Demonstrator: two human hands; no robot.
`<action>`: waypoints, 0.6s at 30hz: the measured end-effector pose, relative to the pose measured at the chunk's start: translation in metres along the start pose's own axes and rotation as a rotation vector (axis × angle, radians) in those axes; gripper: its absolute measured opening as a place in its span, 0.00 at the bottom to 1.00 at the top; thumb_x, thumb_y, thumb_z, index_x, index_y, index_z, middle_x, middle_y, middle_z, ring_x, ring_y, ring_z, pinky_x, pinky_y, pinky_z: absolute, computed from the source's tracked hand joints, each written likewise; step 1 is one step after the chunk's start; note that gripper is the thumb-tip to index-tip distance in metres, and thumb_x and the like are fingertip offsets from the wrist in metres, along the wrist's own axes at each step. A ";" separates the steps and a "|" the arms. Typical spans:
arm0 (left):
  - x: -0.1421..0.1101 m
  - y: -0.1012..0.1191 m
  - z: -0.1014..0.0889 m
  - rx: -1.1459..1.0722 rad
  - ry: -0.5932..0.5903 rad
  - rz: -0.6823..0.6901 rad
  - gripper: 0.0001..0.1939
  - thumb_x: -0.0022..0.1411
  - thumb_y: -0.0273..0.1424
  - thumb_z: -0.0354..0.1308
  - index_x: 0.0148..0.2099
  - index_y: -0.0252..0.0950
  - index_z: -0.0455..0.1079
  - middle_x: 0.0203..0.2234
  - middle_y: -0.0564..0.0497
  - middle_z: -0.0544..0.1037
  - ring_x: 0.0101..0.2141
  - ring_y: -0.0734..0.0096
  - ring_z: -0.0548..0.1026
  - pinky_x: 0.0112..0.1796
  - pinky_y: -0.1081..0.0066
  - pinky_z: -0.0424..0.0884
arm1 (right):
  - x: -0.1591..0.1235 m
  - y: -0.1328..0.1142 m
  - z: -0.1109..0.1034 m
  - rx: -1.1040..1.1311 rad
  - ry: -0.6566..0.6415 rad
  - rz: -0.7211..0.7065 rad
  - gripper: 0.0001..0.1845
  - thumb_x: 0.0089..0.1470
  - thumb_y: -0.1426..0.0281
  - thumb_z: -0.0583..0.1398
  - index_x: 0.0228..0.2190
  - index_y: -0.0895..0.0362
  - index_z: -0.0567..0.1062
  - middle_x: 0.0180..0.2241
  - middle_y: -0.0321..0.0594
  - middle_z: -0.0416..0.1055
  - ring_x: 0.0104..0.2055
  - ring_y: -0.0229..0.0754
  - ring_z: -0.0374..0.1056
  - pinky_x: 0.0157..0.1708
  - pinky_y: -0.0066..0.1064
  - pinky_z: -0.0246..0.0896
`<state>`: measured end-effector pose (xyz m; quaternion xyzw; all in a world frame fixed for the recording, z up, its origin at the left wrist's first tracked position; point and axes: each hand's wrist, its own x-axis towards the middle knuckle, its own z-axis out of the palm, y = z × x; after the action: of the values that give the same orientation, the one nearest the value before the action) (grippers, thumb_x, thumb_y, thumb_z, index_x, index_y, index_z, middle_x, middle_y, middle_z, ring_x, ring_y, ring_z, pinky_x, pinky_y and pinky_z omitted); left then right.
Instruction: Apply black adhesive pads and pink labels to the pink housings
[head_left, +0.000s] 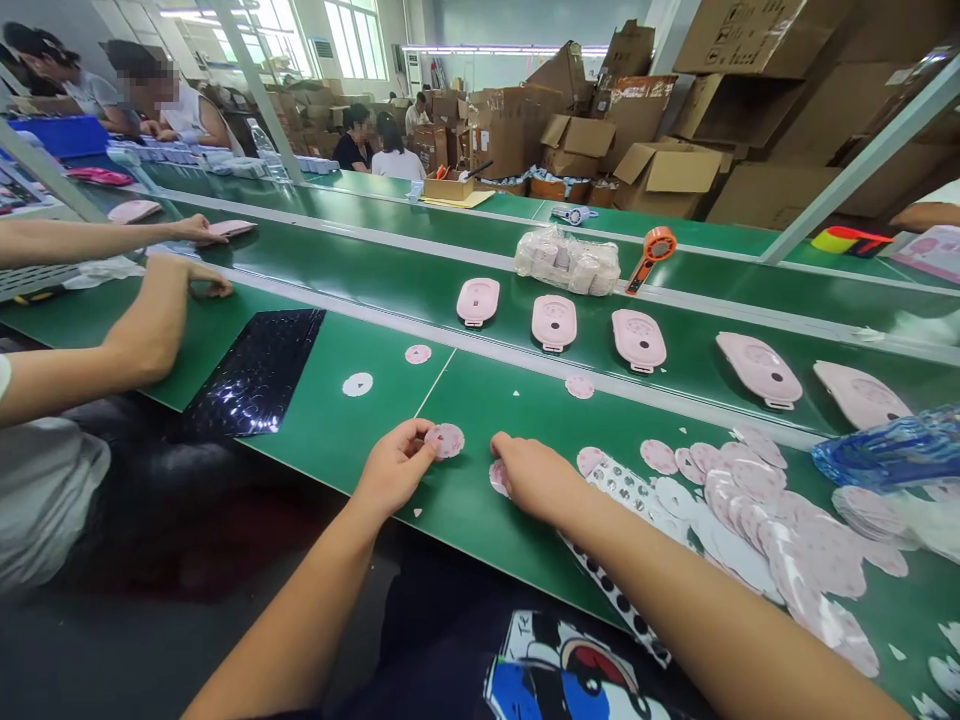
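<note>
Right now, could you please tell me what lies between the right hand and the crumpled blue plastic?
Between the right hand and the blue plastic, the head view shows a dotted sheet and many loose pink discs.

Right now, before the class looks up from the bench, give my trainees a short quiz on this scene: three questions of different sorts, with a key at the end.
1. Multiple choice. What is the left hand pinching?
A) a roll of tape
B) a round pink patterned piece
C) a screwdriver

2. True or false? The glossy black sheet lies on the green surface, to the left of the left hand.

3. Fill in the missing word. The ring-headed object beside the plastic-wrapped bundle is mainly ____ in colour.

Key: 1 B; 2 true; 3 orange.
</note>
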<state>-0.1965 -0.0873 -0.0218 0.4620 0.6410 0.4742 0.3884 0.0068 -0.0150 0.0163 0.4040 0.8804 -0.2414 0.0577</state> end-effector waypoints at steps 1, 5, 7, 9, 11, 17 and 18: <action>0.000 0.000 0.001 -0.006 -0.008 0.000 0.13 0.57 0.39 0.59 0.40 0.35 0.68 0.30 0.50 0.76 0.30 0.70 0.73 0.33 0.71 0.68 | -0.001 0.002 -0.001 0.048 0.010 -0.015 0.13 0.53 0.78 0.54 0.41 0.57 0.70 0.36 0.45 0.72 0.37 0.45 0.68 0.35 0.32 0.56; 0.003 0.005 0.013 -0.034 -0.056 0.007 0.13 0.57 0.38 0.59 0.40 0.35 0.69 0.30 0.50 0.76 0.29 0.72 0.73 0.33 0.72 0.69 | -0.008 0.008 -0.011 0.290 0.087 -0.087 0.08 0.54 0.76 0.54 0.33 0.54 0.72 0.37 0.38 0.73 0.39 0.39 0.68 0.38 0.29 0.59; 0.004 0.009 0.024 -0.083 -0.089 0.009 0.13 0.56 0.38 0.60 0.40 0.35 0.69 0.30 0.50 0.76 0.29 0.71 0.73 0.33 0.71 0.70 | -0.013 0.010 -0.014 0.424 0.143 -0.098 0.08 0.57 0.72 0.52 0.35 0.53 0.71 0.39 0.36 0.72 0.40 0.37 0.68 0.40 0.27 0.61; 0.003 0.016 0.040 -0.145 -0.112 0.021 0.13 0.55 0.39 0.61 0.39 0.35 0.70 0.31 0.50 0.76 0.30 0.70 0.74 0.34 0.70 0.71 | -0.018 0.010 -0.014 0.537 0.216 -0.082 0.07 0.58 0.70 0.51 0.37 0.54 0.69 0.44 0.39 0.71 0.44 0.36 0.68 0.45 0.29 0.62; -0.002 0.024 0.057 -0.206 -0.141 0.050 0.14 0.54 0.39 0.62 0.39 0.35 0.70 0.32 0.48 0.77 0.32 0.68 0.75 0.36 0.69 0.72 | -0.023 0.011 -0.010 0.622 0.272 -0.072 0.06 0.58 0.69 0.51 0.36 0.55 0.67 0.48 0.42 0.69 0.48 0.37 0.67 0.48 0.31 0.61; -0.004 0.048 0.055 -0.238 -0.476 0.101 0.26 0.60 0.44 0.56 0.56 0.36 0.67 0.47 0.42 0.77 0.44 0.60 0.77 0.44 0.63 0.72 | -0.062 0.039 0.005 0.914 0.536 0.097 0.11 0.54 0.62 0.59 0.39 0.52 0.68 0.39 0.41 0.72 0.38 0.42 0.70 0.39 0.36 0.68; 0.003 0.048 0.040 -0.062 -0.381 0.132 0.26 0.61 0.43 0.54 0.59 0.38 0.64 0.49 0.43 0.75 0.46 0.61 0.75 0.46 0.62 0.71 | -0.073 0.049 0.007 0.942 0.602 0.137 0.17 0.53 0.60 0.60 0.44 0.50 0.67 0.41 0.41 0.71 0.38 0.42 0.71 0.38 0.36 0.69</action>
<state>-0.1494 -0.0683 0.0149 0.5722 0.5093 0.4222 0.4847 0.0911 -0.0411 0.0133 0.4933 0.6269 -0.4782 -0.3673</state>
